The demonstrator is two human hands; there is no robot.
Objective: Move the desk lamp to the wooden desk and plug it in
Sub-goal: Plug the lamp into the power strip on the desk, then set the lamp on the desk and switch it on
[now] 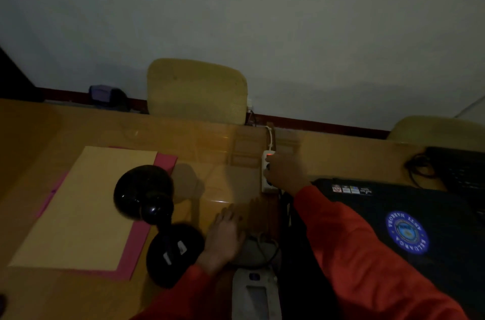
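At 3 o'clock of black desk lamp (157, 217), right hand (284, 172) on power strip (267, 172), grip indiscernible; left hand (224, 234) spread flat on surface (204, 141).

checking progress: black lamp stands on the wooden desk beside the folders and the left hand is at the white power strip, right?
Not quite: in the head view the right hand is at the white power strip. The left hand rests flat by the black lamp, beside the folders.

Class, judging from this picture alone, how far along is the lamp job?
Done: the black desk lamp stands on the wooden desk. In hand: the right hand is at the white power strip, whose red light glows. Left: whether the plug is seated is hidden; the lamp appears unlit. The left hand rests beside the base.
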